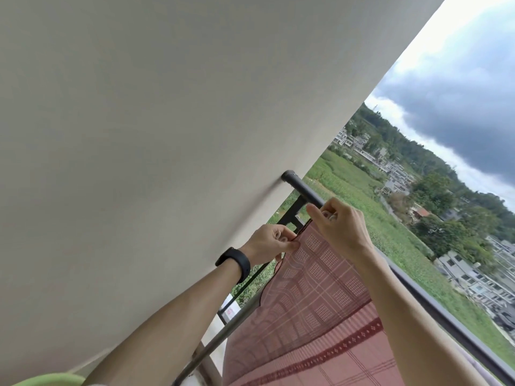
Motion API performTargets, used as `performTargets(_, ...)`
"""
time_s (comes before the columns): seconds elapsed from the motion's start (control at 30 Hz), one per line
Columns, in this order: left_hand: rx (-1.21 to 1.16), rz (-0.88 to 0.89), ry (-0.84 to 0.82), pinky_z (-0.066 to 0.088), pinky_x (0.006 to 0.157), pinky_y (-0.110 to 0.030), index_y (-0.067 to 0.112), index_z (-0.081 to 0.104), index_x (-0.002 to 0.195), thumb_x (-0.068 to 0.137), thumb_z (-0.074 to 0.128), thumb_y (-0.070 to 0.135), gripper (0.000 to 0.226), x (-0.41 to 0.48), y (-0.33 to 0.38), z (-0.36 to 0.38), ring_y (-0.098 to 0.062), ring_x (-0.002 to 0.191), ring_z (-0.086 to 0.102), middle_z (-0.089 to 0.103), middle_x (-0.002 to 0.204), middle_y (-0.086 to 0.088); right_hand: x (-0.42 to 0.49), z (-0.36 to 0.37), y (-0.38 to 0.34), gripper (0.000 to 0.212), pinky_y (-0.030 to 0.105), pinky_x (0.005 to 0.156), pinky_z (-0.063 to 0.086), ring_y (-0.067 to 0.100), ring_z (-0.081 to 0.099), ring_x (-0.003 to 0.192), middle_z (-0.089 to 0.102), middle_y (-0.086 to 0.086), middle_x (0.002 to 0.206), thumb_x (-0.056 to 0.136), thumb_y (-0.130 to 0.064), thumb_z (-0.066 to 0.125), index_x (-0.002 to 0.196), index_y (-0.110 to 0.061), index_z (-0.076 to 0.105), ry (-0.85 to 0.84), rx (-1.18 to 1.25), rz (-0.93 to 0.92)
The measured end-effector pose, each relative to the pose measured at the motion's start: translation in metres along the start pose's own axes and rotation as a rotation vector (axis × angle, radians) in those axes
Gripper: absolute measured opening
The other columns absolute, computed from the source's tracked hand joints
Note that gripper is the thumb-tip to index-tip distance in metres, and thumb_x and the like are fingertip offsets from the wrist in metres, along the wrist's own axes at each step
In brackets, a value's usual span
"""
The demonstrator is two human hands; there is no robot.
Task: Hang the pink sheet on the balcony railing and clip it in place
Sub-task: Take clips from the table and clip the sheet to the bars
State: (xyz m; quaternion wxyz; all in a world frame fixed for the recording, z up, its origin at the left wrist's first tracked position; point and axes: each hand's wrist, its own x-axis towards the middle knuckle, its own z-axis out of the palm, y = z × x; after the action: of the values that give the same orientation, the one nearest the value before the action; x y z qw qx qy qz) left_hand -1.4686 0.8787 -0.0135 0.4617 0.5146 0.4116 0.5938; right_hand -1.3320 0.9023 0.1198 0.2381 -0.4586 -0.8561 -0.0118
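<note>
Pinching the top hem of the pink sheet (pixel 315 291) with my left hand (pixel 271 242): thumb and curled fingers closed tight on the fabric edge, just below the top bar of the railing (pixel 303 192), near where the bar meets the white wall (pixel 139 135). My right hand (pixel 338 227) sits on the bar itself, just beside the left: fingers curled down over the sheet's top corner, thumb sticking out toward the wall. Can't tell whether there's a clip inside that grip; the fingers hide it. Sheet is draped over the black top bar and hangs down on my side, checked pattern up top, dark red patterned band lower down. Its left edge hangs free, balusters visible past it. Black band (pixel 235 263) on my left wrist. Fields, houses, dark cloud beyond the rail.
</note>
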Motion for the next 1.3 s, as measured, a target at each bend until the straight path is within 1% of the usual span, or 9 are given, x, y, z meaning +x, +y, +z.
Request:
performTargets(0.1,0.048,0.016,0.108,0.050,0.070,-0.022,0.013,0.071,0.095,0.083,0.078,0.027,0.020,-0.002,-0.007,0.006,-0.005,0.072,0.057,0.064,0.079,0.006,0.007,-0.007,-0.012,0.047,0.030,0.058,0.032,0.015,0.035,0.059,0.046,-0.002,0.070,0.097,-0.059,0.044,0.085,-0.014,0.046,0.034,0.071,0.097)
performTargets(0.23,-0.015,-0.012,0.134,0.041,0.056,-0.017,0.014,0.067,0.098,0.087,0.072,0.021,0.014,-0.005,-0.006,0.015,-0.001,0.055,0.049,0.058,0.069,0.009,0.015,-0.013,-0.025,0.045,0.029,0.053,0.034,0.014,0.039,0.061,0.049,0.000,0.076,0.100,-0.056,0.039,0.100,-0.011,0.045,-0.033,0.113,0.179)
performTargets(0.4,-0.119,-0.010,0.008,0.042,0.052,-0.017,0.022,0.066,0.106,0.088,0.071,0.024,0.019,-0.009,0.021,0.018,0.000,0.055,0.057,0.067,0.089,0.004,0.014,-0.011,-0.021,0.078,0.032,0.062,0.043,0.022,0.051,0.062,0.058,0.009,0.069,0.098,-0.063,0.031,0.103,0.007,0.066,0.002,0.313,0.284)
performTargets(0.5,-0.031,0.071,0.051,0.047,0.062,-0.021,0.018,0.068,0.111,0.087,0.073,0.037,0.031,-0.005,0.037,0.018,-0.002,0.068,0.060,0.068,0.089,0.005,0.009,-0.016,-0.020,0.090,0.044,0.075,0.050,0.044,0.057,0.070,0.061,0.031,0.077,0.101,-0.060,0.019,0.100,0.019,0.063,0.000,0.309,0.300)
performTargets(0.63,0.036,0.131,0.137,0.054,0.063,-0.037,0.017,0.074,0.099,0.083,0.076,0.036,0.025,0.000,0.038,0.017,-0.012,0.059,0.058,0.071,0.077,-0.003,0.012,-0.021,-0.011,0.061,0.035,0.064,0.033,0.019,0.035,0.058,0.042,0.006,0.066,0.105,-0.051,0.026,0.083,0.002,0.049,-0.048,0.354,0.285)
performTargets(0.83,-0.207,0.004,0.112,0.044,0.045,-0.018,0.002,0.070,0.104,0.082,0.079,0.017,0.029,-0.002,0.042,0.018,-0.005,0.043,0.054,0.066,0.071,0.002,0.014,-0.028,-0.014,0.015,0.036,0.081,0.051,0.014,0.061,0.083,0.069,0.004,0.098,0.101,-0.029,0.054,0.104,-0.015,0.061,-0.204,0.317,0.192)
performTargets(1.0,-0.231,0.017,0.146,0.045,0.045,-0.019,0.008,0.074,0.098,0.080,0.081,0.016,0.020,-0.003,0.039,0.017,-0.005,0.045,0.055,0.068,0.064,0.007,0.015,-0.039,-0.016,0.036,0.027,0.082,0.056,0.011,0.072,0.084,0.075,-0.007,0.092,0.073,-0.026,0.087,0.104,-0.019,0.070,-0.016,0.416,0.177)
performTargets(1.17,-0.042,0.078,0.237,0.051,0.060,-0.017,0.025,0.078,0.088,0.077,0.083,0.030,0.013,0.000,0.040,0.016,-0.001,0.062,0.062,0.072,0.073,0.010,0.015,-0.048,-0.016,0.028,0.005,0.067,0.049,-0.001,0.072,0.078,0.077,-0.014,0.086,0.067,-0.027,0.089,0.092,-0.023,0.078,0.038,0.336,0.100)
performTargets(1.3,-0.007,0.107,0.276,0.056,0.072,-0.019,0.035,0.075,0.082,0.078,0.082,0.032,0.009,-0.001,0.040,0.018,-0.003,0.075,0.067,0.074,0.080,0.009,0.021,-0.051,-0.022,0.020,0.009,0.073,0.053,-0.005,0.071,0.078,0.077,-0.014,0.086,0.071,-0.026,0.087,0.090,-0.024,0.081,0.033,0.283,0.079)
